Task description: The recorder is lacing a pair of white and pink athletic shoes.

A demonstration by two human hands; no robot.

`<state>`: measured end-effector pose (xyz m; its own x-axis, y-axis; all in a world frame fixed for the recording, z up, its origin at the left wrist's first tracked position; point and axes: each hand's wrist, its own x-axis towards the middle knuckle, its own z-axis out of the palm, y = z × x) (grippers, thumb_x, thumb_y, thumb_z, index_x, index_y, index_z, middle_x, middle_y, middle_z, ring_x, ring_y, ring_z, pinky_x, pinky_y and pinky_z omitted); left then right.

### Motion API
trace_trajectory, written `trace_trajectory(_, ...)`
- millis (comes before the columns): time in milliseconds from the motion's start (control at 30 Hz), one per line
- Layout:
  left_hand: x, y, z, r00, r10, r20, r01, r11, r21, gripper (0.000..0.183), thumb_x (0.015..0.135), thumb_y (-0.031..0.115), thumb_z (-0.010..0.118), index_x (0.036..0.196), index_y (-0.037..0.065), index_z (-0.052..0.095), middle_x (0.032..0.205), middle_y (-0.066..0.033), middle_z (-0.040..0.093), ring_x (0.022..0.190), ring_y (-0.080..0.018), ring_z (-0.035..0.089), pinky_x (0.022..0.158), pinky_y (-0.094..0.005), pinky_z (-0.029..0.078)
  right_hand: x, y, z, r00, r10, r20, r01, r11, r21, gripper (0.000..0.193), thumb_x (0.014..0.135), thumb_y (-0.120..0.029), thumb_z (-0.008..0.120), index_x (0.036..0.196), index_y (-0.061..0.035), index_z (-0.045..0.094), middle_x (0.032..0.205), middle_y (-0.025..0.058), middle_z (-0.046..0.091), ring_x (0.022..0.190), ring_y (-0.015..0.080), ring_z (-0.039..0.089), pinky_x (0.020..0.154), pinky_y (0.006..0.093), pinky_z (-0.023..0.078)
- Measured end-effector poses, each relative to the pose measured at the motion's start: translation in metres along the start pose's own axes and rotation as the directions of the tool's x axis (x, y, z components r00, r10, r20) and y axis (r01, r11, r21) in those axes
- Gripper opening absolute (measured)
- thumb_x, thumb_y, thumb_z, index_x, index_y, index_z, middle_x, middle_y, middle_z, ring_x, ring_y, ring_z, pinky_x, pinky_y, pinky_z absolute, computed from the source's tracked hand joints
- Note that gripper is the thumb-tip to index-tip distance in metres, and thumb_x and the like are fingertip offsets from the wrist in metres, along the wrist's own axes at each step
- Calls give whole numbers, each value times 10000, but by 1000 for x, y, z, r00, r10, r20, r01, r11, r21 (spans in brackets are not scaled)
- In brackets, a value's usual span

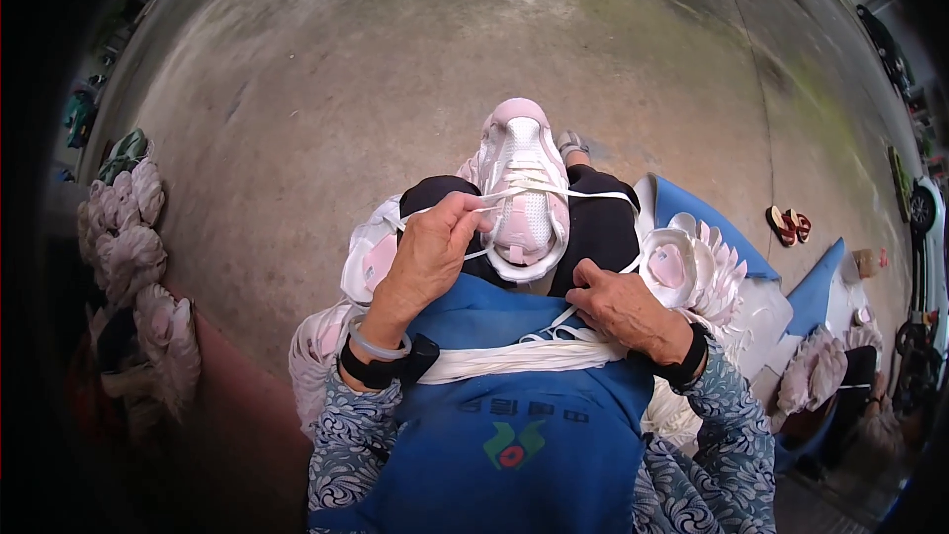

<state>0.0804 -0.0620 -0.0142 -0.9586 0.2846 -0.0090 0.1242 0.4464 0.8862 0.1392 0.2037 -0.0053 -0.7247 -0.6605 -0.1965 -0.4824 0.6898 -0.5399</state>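
Observation:
A pink and white shoe upper [520, 183] rests between my knees, toe pointing away, with a white shoelace [596, 195] threaded across it. My left hand [435, 245] is beside its left edge, thumb and forefinger pinching a length of that lace. To the right of the heel opening, my right hand [630, 309] has its fingers curled in over my lap. Lace runs over my right knee down to this hand and shows by its fingertips; the exact grip is partly hidden. A bundle of loose white laces [514, 361] lies across the blue apron [425, 475].
Stacked shoe uppers flank my lap on the left [373, 262] and right [672, 265]. More piles of uppers [133, 193] stand at the far left. Sandals [788, 225] lie on the concrete floor [376, 69] at right. Another person's arm [879, 398] appears at the right edge.

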Motion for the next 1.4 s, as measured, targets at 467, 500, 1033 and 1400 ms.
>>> trace_trajectory(467,17,-7,11,975,182,-124,-64,775,628,139,876,194,597,922,86,672,818,-100,666,733,-315,646,572,-410,499,28,13,-13,917,184,-354,-222,973,-67,71,850,-68,578,909,-28,583,823,162,577,734,363,604,618,434,492)
trace_trajectory(500,20,-7,12,971,198,-134,-73,780,621,135,874,196,598,914,92,675,812,-92,666,730,-306,639,608,-401,495,30,14,-11,906,163,-390,-188,982,-28,70,853,-70,574,906,-25,585,819,172,585,742,365,608,622,437,491)
trace_trajectory(1033,38,-25,10,999,23,-40,-3,895,446,187,910,245,543,942,109,668,1015,-94,648,1165,-298,510,1052,-627,159,57,29,-16,913,219,-344,-226,974,20,131,852,-154,624,902,-39,661,806,163,654,727,349,635,637,399,504)
trace_trajectory(1400,41,-31,1,997,-77,27,59,909,413,186,899,272,572,946,127,679,1017,-56,666,1195,-300,497,1044,-640,153,47,36,-13,881,145,-450,-150,988,24,100,840,-168,618,857,-72,638,796,122,628,727,333,621,623,421,497)
